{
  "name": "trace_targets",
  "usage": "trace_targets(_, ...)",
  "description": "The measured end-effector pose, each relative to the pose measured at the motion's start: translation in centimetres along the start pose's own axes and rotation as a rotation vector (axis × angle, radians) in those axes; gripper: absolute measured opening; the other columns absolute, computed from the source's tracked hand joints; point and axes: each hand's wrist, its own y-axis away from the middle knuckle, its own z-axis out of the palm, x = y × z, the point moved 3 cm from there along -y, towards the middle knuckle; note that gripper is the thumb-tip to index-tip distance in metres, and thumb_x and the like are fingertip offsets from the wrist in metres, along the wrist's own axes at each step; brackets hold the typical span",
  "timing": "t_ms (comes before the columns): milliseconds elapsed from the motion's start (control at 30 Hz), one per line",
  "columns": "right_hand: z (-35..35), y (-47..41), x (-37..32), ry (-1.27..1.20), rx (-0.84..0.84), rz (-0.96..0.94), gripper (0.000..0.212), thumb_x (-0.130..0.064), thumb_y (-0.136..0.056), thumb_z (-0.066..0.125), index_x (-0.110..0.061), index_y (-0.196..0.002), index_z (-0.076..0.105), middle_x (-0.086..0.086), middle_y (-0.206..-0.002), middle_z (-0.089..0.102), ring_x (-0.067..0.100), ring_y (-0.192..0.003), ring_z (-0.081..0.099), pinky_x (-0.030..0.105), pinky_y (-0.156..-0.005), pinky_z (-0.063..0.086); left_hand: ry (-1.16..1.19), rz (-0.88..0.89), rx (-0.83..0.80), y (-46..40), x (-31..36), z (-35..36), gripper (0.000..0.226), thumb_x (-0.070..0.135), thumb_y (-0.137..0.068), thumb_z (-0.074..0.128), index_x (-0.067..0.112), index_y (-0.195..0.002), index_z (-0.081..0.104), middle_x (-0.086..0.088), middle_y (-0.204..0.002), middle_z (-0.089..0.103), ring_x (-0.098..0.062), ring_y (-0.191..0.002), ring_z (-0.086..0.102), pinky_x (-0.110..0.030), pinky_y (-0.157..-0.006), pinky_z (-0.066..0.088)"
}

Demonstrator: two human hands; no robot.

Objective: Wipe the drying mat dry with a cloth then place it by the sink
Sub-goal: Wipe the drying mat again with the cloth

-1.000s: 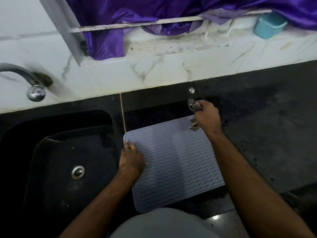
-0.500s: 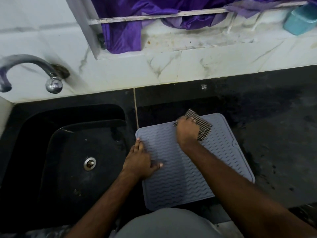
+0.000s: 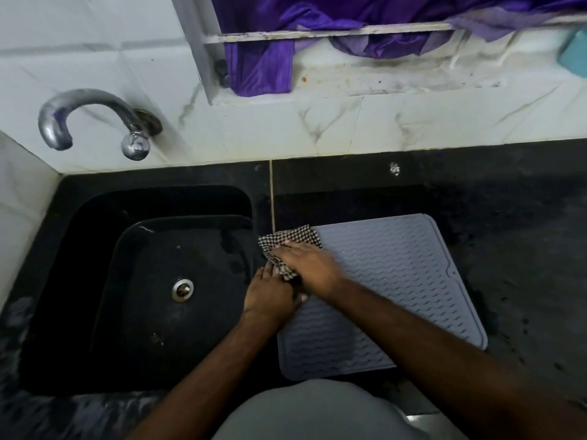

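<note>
A grey ribbed drying mat (image 3: 390, 281) lies flat on the black counter just right of the sink (image 3: 95, 281). A black-and-white checked cloth (image 3: 289, 241) covers the mat's far left corner. My right hand (image 3: 309, 265) presses flat on the cloth, fingers pointing left. My left hand (image 3: 270, 295) rests on the mat's left edge, pinning it down, right beside and partly under my right hand. Both arms cross the mat's near left part and hide it.
A metal tap (image 3: 95, 119) juts from the white tiled wall above the sink. Purple fabric (image 3: 260, 58) hangs over a window ledge behind. A teal container (image 3: 575, 55) sits at the far right of the ledge. Black counter (image 3: 524, 249) extends right of the mat.
My right hand has swept the cloth leftwards across the mat's far edge, from the far right corner to the far left corner. My left hand stays on the left edge.
</note>
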Motion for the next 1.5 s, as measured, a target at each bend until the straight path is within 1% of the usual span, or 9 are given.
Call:
trace_targets(167, -0.4, 5.5, 4.9, 0.082, 0.032, -0.104, 0.044, -0.024, -0.1, 0.05, -0.033, -0.142, 0.053, -0.012, -0.148, 0.051, 0.015, -0.142, 0.039, 0.037, -0.118, 0.024, -0.088, -0.074, -0.036, -0.2, 0.5, 0.2, 0.083, 0.058, -0.102, 0.033, 0.001, -0.159, 0.014, -0.021, -0.167, 0.001, -0.03, -0.155, -0.001, -0.044, -0.125, 0.01)
trace_targets(267, -2.3, 9.1, 8.9, 0.094, 0.062, -0.077, 0.035, -0.025, -0.099, 0.054, -0.039, -0.129, 0.064, -0.017, -0.139, 0.057, 0.007, -0.137, 0.042, 0.023, -0.114, 0.015, -0.083, -0.078, -0.049, -0.1, 0.3, 0.5, 0.09, 0.065, -0.097, 0.04, 0.003, -0.159, 0.017, -0.018, -0.167, -0.005, -0.029, -0.155, -0.005, -0.045, -0.124, 0.007)
trace_targets(400, -4.8, 13.5, 14.1, 0.072, 0.176, 0.108, 0.028, -0.027, -0.089, 0.057, -0.034, -0.108, 0.076, -0.014, -0.12, 0.071, 0.012, -0.121, 0.061, 0.031, -0.108, 0.042, -0.109, -0.066, -0.042, 0.2, 0.4, 0.7, 0.091, 0.069, -0.096, 0.038, 0.005, -0.158, 0.02, -0.018, -0.167, -0.007, -0.029, -0.155, -0.007, -0.047, -0.125, 0.006)
trace_targets(567, -7.1, 17.7, 17.1, 0.157, 0.173, 0.511, 0.024, -0.022, -0.084, 0.072, -0.034, -0.105, 0.077, -0.005, -0.118, 0.072, 0.019, -0.115, 0.063, 0.028, -0.101, 0.043, -0.124, -0.056, -0.033, 0.3, 0.5, 0.9, 0.094, 0.072, -0.095, 0.035, 0.004, -0.158, 0.021, -0.02, -0.166, -0.007, -0.031, -0.155, -0.007, -0.047, -0.125, 0.005)
trace_targets(667, -6.9, 17.8, 16.6, 0.183, 0.18, 0.788, 0.023, -0.03, -0.093, 0.06, -0.031, -0.112, 0.072, 0.006, -0.112, 0.07, 0.029, -0.102, 0.065, 0.038, -0.091, 0.052, -0.018, -0.023, 0.005, 0.4, -0.1, 1.3, 0.109, 0.081, -0.087, 0.038, 0.0, -0.158, 0.016, -0.019, -0.167, -0.008, -0.029, -0.155, -0.007, -0.046, -0.126, 0.005)
trace_targets(833, -3.3, 14.1, 9.2, 0.133, 0.114, 0.91, 0.027, -0.005, -0.098, 0.044, -0.006, -0.122, 0.055, 0.017, -0.122, 0.062, 0.035, -0.107, 0.063, 0.043, -0.087, 0.052, 0.035, 0.037, 0.033, 0.8, -1.7, 2.1, 0.139, 0.094, -0.067, 0.049, 0.004, -0.159, -0.004, -0.012, -0.168, -0.01, -0.023, -0.155, -0.008, -0.045, -0.126, -0.001)
trace_targets(1133, 2.0, 7.1, -6.7, -0.022, 0.125, 0.491, 0.045, -0.017, -0.089, 0.062, -0.014, -0.133, 0.056, 0.006, -0.134, 0.061, 0.029, -0.125, 0.055, 0.041, -0.099, 0.047, -0.026, 0.031, 0.15, 1.9, -1.9, 2.7, 0.115, 0.08, -0.077, 0.053, 0.011, -0.161, 0.014, -0.006, -0.169, -0.005, -0.021, -0.156, -0.008, -0.049, -0.125, -0.004)
trace_targets(1333, 2.5, 10.4, -3.2, 0.215, 0.066, 0.072, 0.044, -0.027, -0.092, 0.042, -0.028, -0.13, 0.064, -0.005, -0.141, 0.059, 0.025, -0.129, 0.055, 0.042, -0.1, 0.045, 0.049, -0.001, 0.126, 1.7, -1.8, 2.9, 0.13, 0.091, -0.065, 0.053, 0.012, -0.161, 0.011, -0.004, -0.169, -0.005, -0.021, -0.155, -0.011, -0.05, -0.122, -0.01)
trace_targets(1500, -0.3, 14.5, 3.3, 0.412, 0.07, 0.007, 0.044, -0.015, -0.087, 0.067, -0.033, -0.127, 0.066, -0.01, -0.136, 0.063, 0.025, -0.126, 0.056, 0.044, -0.101, 0.044, -0.033, -0.029, 0.082, 0.8, -1.5, 2.9, 0.143, 0.096, -0.062, 0.049, 0.007, -0.16, -0.003, -0.011, -0.168, -0.009, -0.025, -0.154, -0.015, -0.049, -0.119, -0.018)
